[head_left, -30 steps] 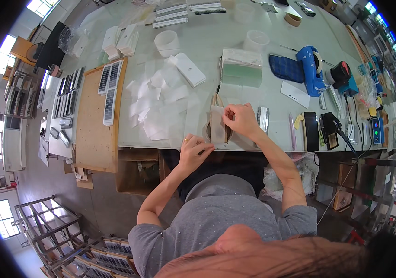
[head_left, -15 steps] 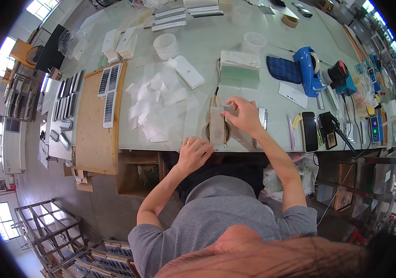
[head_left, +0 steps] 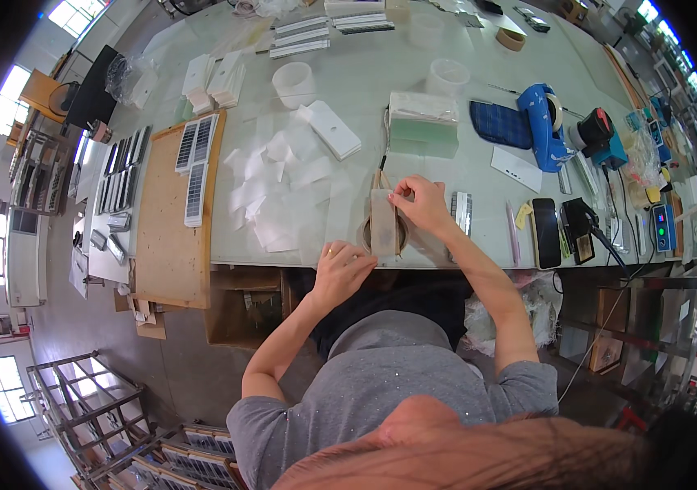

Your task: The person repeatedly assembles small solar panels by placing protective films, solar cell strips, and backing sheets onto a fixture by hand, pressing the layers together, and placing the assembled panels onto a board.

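Observation:
A narrow grey-beige rectangular piece lies upright to me at the table's front edge, on top of a round brown ring that shows at its sides. My right hand has thumb and forefinger pinched at the piece's upper right edge; whatever is between the tips is too small to make out. Beside its lower left corner, my left hand is closed, fingers together, with the tips touching near that corner. A dark cable with tan leads meets the far end. Left of it lie scattered translucent white sheets.
Beyond stand a block of greenish glass plates and a stack of white panels. To the right are a blue tape dispenser, a phone and a metal strip. A wooden board with small solar panels lies left.
My right hand's thumb and forefinger have closed from a wider curl into a pinch, a little lower, at the piece's upper right edge. My left hand has barely moved.

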`<action>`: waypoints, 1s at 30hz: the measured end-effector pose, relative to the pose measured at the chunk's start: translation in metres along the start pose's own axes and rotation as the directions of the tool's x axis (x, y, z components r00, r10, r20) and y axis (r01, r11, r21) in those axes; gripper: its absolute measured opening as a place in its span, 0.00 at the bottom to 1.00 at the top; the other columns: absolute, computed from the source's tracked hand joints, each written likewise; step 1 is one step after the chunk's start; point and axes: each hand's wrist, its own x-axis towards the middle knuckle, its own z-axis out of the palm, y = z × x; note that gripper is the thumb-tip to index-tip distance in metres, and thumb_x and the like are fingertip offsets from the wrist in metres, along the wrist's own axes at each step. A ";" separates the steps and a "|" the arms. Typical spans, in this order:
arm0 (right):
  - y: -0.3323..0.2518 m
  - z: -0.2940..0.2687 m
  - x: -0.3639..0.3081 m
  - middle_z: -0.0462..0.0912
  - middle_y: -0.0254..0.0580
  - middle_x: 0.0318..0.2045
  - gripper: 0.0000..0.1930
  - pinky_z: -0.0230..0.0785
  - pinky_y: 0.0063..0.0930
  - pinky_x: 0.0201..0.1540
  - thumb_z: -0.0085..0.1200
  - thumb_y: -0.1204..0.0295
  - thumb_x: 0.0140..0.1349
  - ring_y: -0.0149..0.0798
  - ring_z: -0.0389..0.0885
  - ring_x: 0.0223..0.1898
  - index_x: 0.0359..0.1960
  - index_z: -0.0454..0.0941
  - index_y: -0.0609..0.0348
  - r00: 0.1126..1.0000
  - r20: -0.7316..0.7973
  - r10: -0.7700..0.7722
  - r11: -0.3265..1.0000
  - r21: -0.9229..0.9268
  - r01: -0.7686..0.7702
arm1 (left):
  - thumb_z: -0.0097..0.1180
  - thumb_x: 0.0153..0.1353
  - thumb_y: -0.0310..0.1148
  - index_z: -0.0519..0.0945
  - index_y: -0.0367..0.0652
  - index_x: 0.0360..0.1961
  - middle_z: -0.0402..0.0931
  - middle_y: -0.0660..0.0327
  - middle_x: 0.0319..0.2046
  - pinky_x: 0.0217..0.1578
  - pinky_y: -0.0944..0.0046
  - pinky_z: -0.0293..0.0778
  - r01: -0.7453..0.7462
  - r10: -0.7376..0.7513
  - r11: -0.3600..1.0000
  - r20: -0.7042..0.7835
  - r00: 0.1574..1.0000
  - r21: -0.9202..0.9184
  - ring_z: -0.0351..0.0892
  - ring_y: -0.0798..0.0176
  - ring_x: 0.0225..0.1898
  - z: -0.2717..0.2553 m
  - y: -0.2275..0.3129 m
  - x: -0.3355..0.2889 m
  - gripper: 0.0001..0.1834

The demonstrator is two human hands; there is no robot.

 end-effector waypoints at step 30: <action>-0.001 -0.026 -0.012 0.75 0.27 0.38 0.18 0.50 0.36 0.47 0.65 0.62 0.52 0.32 0.74 0.41 0.45 0.77 0.44 0.993 -0.109 -0.046 0.996 -0.083 0.037 | 0.66 0.51 0.30 0.80 0.50 0.38 0.74 0.68 0.36 0.41 0.59 0.67 -0.091 0.089 0.993 0.030 0.996 0.076 0.73 0.62 0.39 0.009 0.006 -0.006 0.12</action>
